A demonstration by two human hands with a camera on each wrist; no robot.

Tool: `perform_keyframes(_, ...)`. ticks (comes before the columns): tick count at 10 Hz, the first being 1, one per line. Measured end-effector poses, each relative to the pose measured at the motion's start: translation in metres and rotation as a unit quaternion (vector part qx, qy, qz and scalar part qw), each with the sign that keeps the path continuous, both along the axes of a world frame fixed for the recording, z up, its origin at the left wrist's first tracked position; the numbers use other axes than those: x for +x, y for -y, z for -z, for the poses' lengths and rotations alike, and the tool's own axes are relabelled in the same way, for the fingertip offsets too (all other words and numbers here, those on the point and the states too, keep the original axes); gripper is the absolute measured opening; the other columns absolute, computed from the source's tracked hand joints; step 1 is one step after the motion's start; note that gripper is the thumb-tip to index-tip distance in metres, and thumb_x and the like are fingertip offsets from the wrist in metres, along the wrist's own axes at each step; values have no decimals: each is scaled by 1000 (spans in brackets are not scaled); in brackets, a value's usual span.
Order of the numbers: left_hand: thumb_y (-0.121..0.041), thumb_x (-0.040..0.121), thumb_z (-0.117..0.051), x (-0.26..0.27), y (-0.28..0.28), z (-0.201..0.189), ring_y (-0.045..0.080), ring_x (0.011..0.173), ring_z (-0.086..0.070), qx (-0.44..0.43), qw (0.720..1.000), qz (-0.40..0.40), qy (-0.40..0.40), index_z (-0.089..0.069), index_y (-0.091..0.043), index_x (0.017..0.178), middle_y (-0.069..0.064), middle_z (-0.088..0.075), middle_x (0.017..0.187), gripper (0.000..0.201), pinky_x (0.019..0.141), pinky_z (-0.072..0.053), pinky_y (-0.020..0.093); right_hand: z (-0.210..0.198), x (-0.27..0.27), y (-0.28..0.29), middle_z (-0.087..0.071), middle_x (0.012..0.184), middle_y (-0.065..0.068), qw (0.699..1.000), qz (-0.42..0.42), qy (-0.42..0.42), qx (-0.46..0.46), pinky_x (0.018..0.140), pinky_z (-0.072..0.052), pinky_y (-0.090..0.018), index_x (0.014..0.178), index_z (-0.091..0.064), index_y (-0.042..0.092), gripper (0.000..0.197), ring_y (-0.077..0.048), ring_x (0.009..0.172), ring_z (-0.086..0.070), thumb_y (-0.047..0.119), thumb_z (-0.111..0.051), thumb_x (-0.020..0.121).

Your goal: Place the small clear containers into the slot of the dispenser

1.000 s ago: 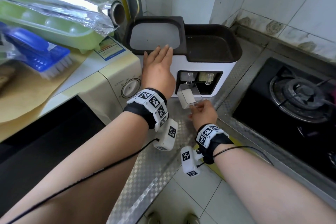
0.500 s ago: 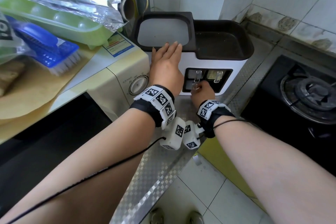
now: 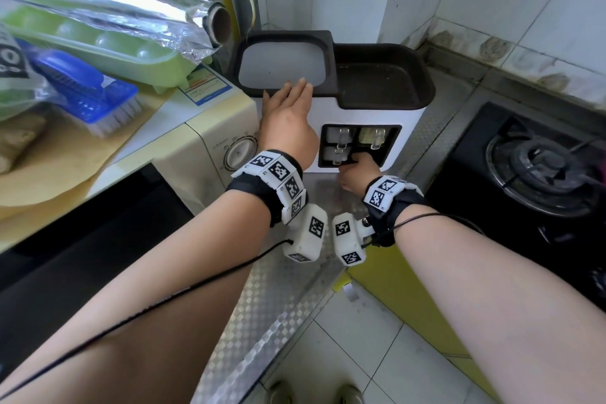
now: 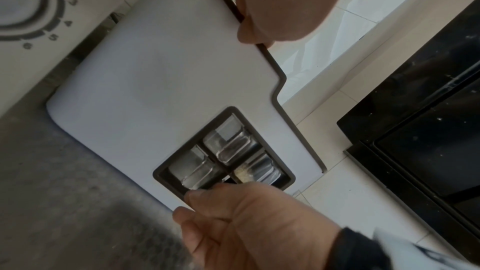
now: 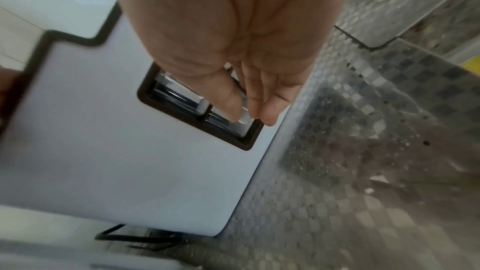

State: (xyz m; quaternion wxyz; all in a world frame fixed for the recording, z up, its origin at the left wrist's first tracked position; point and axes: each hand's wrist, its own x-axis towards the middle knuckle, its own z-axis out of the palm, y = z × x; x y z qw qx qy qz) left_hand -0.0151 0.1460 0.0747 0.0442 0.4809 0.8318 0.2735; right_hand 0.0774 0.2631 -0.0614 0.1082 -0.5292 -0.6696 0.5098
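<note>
— Around the white dispenser (image 3: 370, 115)? Microwave (image 3: 196, 154) at 9 o'clock, gas hob (image 3: 537, 170) at 3, foil roll (image 3: 108, 20) at 10.

— Hands? Left hand (image 3: 288, 128) flat on top. Right hand (image 5: 233, 48) pinching clear container (image 5: 242, 119), bottom-left slot (image 3: 337, 154); pinch seen only from right wrist. Chequered steel counter (image 3: 295, 289).

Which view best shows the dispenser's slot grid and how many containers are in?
Left wrist: the slot grid is close and mostly unobstructed, three clear containers seated, the right hand at the fourth opening. The head view shows the grid small. In the right wrist view the hand hides most of it.
</note>
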Motion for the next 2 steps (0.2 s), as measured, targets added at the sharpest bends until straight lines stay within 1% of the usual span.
perform_keyframes(1,1,82,-32,-2,-4,0,17,148,-5,-11,1000,2,0,-22,-14,148,1,-15,160,68,123,3,38,-13,2,2,-55,96,-11,999,6,-36,10,78,-50,-36,106,-51,13,33,-26,86,-57,12,-59,74)
perform_keyframes(2,-7,89,-34,2,-2,-1,18,148,-9,17,999,-11,49,-25,-11,147,4,-20,159,59,124,-5,36,-32,7,7,-66,109,-16,996,34,-83,10,77,-58,-38,126,-54,7,44,-32,88,-71,10,-59,82)
